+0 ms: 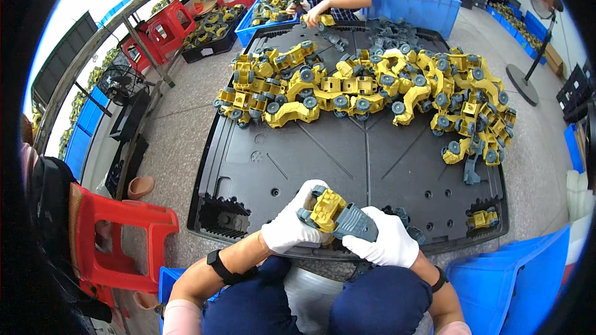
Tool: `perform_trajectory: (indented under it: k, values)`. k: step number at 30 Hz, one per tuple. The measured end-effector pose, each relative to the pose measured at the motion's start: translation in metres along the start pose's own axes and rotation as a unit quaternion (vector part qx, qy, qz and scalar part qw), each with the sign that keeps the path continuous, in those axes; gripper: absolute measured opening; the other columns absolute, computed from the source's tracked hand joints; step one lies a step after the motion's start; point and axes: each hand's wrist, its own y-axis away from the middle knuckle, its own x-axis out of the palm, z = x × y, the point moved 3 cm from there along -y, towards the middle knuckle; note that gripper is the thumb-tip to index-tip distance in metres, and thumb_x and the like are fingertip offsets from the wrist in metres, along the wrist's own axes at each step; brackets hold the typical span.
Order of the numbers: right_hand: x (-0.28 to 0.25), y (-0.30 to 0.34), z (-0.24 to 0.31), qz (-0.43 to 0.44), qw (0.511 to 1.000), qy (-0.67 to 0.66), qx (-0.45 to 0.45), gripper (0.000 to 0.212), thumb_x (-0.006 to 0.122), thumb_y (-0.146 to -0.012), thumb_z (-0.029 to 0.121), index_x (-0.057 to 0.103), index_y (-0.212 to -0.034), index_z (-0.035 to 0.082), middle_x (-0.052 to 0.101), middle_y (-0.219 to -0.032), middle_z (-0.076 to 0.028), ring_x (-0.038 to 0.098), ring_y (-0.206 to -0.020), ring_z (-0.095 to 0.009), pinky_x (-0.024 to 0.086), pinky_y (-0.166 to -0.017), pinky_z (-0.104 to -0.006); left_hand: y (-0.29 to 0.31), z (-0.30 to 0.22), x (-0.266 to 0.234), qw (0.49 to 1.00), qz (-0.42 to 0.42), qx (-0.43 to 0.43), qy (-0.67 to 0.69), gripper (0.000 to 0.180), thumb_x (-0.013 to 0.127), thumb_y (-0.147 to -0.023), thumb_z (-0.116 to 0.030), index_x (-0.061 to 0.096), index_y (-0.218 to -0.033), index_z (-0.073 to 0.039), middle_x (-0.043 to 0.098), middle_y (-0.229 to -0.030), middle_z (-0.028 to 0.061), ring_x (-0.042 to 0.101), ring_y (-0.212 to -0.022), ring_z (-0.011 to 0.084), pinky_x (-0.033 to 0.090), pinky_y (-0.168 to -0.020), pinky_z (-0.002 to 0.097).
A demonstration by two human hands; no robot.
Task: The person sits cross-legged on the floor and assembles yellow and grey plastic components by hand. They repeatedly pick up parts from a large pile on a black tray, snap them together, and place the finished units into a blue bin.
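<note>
In the middle near edge of the black table, my left hand (290, 224), in a white glove, grips a yellow toy truck body (329, 209) with grey wheels. My right hand (390, 241), also gloved, has its fingers closed on a ribbed grey truck bed (357, 222), which meets the yellow body; whether they are joined I cannot tell. Several loose grey parts (415, 233) lie just beyond my right hand, partly hidden by it. Farther off, a wide heap of yellow toy trucks (290, 112) with grey wheels spreads over the table.
The black table (298, 161) has a raised rim. One yellow truck (483, 218) lies at its near right corner; grey parts (394, 34) are heaped at the far end. A co-worker's hand (318, 12) holds a yellow piece there. Blue bins (410, 1) and a red stool (124, 208) stand around.
</note>
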Motion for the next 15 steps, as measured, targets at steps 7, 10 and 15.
perform_trajectory:
  k: [7, 10, 15]
  values:
    - [0.0028, -0.0006, -0.0023, 0.045, 0.999, -0.021, -0.015, 0.045, 0.076, -0.082, 0.034, 0.059, -0.106, 0.000, 0.069, -0.087, -0.016, 0.071, -0.080, -0.024, 0.055, -0.072, -0.0336, 0.0008, 0.0039, 0.0045, 0.994, -0.013, 0.087, -0.070, 0.078, 0.075, -0.068, 0.007, 0.032, -0.128, -0.014, 0.046, -0.112, 0.0030, 0.048, -0.105, 0.0139, 0.043, -0.091, 0.0304]
    - [0.0045, 0.0005, -0.0058, 0.078, 0.997, -0.018, -0.019, 0.049, 0.074, -0.083, 0.037, 0.057, -0.109, 0.000, 0.068, -0.084, -0.016, 0.071, -0.077, -0.025, 0.055, -0.071, -0.0336, 0.0021, 0.0032, 0.0054, 0.996, -0.004, 0.078, -0.038, 0.076, 0.072, -0.066, 0.010, 0.033, -0.127, -0.014, 0.045, -0.113, 0.0038, 0.047, -0.105, 0.0142, 0.042, -0.092, 0.0301]
    - [0.0029, 0.0042, -0.0024, 0.122, 0.992, 0.003, 0.027, 0.056, 0.072, -0.084, 0.043, 0.054, -0.113, -0.001, 0.068, -0.082, -0.016, 0.070, -0.077, -0.026, 0.054, -0.072, -0.0341, 0.0015, 0.0037, 0.0039, 0.995, 0.029, 0.093, -0.030, 0.077, 0.077, -0.063, 0.005, 0.035, -0.125, -0.013, 0.050, -0.117, 0.0070, 0.051, -0.110, 0.0179, 0.043, -0.096, 0.0336]
